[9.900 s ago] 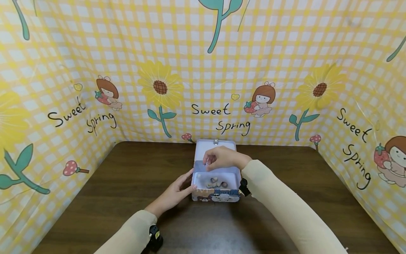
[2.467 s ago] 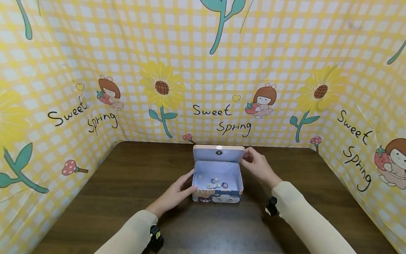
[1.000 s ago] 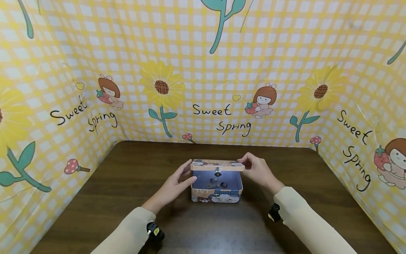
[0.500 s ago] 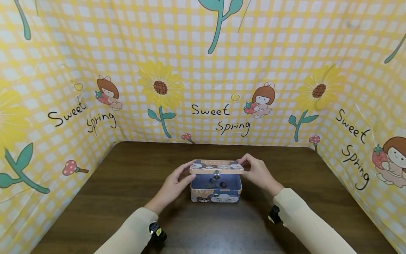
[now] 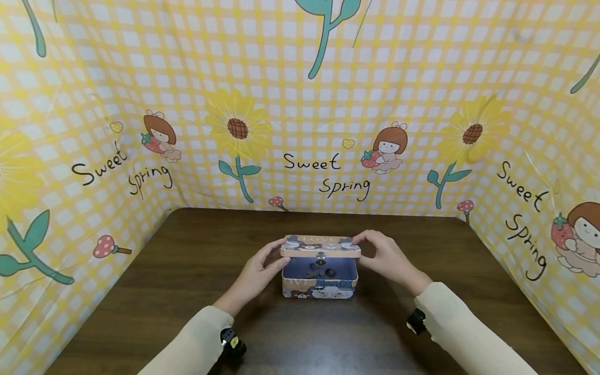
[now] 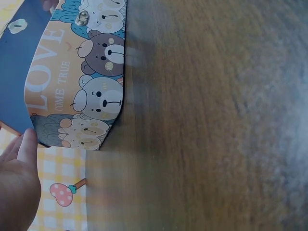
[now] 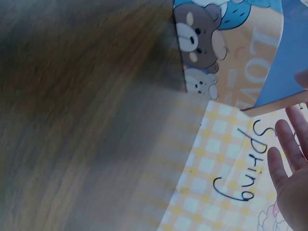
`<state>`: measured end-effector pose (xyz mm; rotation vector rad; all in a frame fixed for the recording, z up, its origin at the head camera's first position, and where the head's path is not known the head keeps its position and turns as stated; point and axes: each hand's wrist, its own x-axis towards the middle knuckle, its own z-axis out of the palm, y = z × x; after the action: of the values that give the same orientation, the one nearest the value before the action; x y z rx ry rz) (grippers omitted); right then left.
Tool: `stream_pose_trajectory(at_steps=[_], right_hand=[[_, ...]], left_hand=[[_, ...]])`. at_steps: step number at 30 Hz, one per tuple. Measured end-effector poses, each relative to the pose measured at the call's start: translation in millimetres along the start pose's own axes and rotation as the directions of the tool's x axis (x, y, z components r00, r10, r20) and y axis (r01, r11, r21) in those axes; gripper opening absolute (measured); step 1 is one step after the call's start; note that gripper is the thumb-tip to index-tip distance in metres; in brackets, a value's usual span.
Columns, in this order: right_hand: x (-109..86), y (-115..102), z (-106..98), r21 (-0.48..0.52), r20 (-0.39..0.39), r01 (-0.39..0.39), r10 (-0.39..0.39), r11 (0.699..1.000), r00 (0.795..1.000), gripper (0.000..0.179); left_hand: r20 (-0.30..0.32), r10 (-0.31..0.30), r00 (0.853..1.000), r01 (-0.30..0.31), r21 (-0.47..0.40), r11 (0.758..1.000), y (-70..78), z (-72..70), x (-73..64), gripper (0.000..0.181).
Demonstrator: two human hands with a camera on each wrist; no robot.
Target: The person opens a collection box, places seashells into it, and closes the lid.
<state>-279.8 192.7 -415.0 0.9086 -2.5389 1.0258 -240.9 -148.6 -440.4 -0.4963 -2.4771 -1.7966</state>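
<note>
A small tin box (image 5: 319,289) with cartoon bears and a blue inside stands on the table, its hinged lid (image 5: 321,247) tilted partly down over it. Through the gap, several small rounded, shell-like pieces (image 5: 323,272) lie in shadow on the box's floor. My left hand (image 5: 255,273) rests against the left side, thumb near the lid's front corner, other fingers reaching back along the side. My right hand (image 5: 386,256) is at the lid's right end, index finger by the rear corner and thumb by the front. In the right wrist view its fingers (image 7: 288,144) are spread and fairly straight.
The dark wooden table (image 5: 211,234) extends around the box. A yellow checked cloth (image 5: 300,114) with sunflowers and lettering hangs behind it and along both sides. A dark camera sits on each wrist, over beige sleeves.
Earlier the right hand was over the upright-open box; then it took the lid's right end and swung it forward and down. Just now it has shifted slightly right and its fingers have loosened.
</note>
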Motion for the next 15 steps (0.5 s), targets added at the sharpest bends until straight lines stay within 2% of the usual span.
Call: stream_pose_trajectory(at_steps=[8, 15], right_hand=[[1.0, -17, 0, 0.010, 0.037, 0.120, -0.120, 0.993, 0.992, 0.035], [3.8, -28, 7, -0.024, 0.054, 0.205, -0.204, 0.978, 0.978, 0.030]], left_hand=[[0.008, -0.007, 1.000, 0.007, 0.002, 1.000, 1.4, -0.9, -1.8, 0.055], [0.013, -0.011, 1.000, 0.011, -0.007, 1.000, 3.1, 0.4, -3.8, 0.053]])
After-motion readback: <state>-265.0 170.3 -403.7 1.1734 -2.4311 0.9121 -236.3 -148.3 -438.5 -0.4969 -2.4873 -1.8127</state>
